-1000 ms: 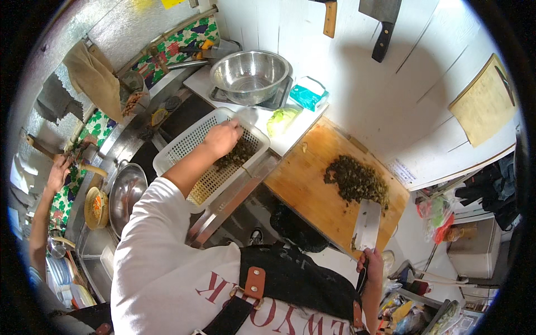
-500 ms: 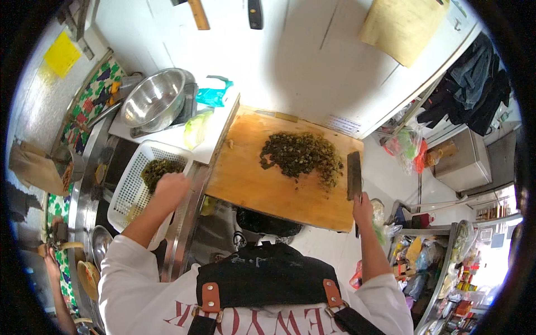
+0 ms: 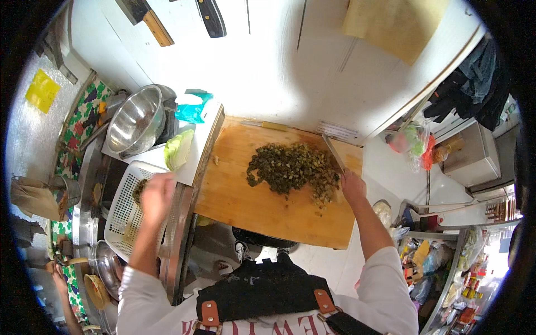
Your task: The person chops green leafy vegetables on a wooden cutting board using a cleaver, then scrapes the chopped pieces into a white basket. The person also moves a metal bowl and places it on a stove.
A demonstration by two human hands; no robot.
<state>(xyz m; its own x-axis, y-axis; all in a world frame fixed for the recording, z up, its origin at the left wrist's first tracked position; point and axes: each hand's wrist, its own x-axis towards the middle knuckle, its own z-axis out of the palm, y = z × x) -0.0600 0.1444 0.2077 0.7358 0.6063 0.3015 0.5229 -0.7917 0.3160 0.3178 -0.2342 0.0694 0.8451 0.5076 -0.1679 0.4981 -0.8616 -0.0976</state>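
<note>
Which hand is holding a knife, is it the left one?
No, the right hand grips the knife beside the chopped greens, while the left hand is at the white basket.

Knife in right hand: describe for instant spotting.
Find the wide wooden cutting board below the white wall, then its heap of dark chopped greens. By the heap's right end, the right hand grips the knife, seen nearly edge-on. Unlike the wooden-handled knife on the wall, it is held.
</note>
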